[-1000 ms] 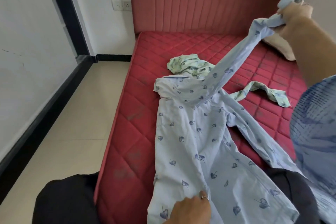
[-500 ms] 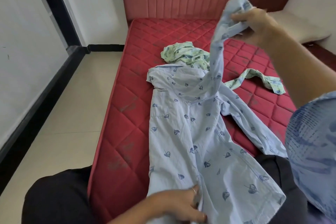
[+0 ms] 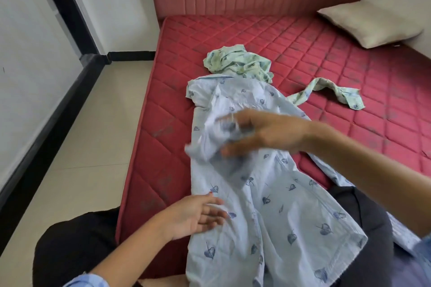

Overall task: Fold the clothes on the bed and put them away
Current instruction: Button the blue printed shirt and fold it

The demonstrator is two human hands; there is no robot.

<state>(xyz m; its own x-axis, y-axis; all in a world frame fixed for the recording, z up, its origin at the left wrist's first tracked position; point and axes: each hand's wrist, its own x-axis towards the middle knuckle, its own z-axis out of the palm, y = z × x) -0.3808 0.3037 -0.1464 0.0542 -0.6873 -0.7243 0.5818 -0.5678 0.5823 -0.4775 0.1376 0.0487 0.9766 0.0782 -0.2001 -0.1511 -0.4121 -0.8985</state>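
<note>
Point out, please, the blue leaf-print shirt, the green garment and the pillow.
blue leaf-print shirt point(image 3: 275, 212): head view, on its flat front panel.
green garment point(image 3: 235, 63): head view, on its crumpled bulk.
pillow point(image 3: 370, 23): head view, on its top face.

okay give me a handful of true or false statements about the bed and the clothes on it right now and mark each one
1. The blue shirt lies spread on the red mattress. True.
2. A green garment sits crumpled beyond the shirt's collar. True.
3. The pillow rests on top of the blue shirt. False: it lies apart, at the far right corner.
4. The left hand grips the green garment. False: its fingers are loosely spread at the blue shirt's edge.
5. The right hand is over the blue shirt. True.
</note>
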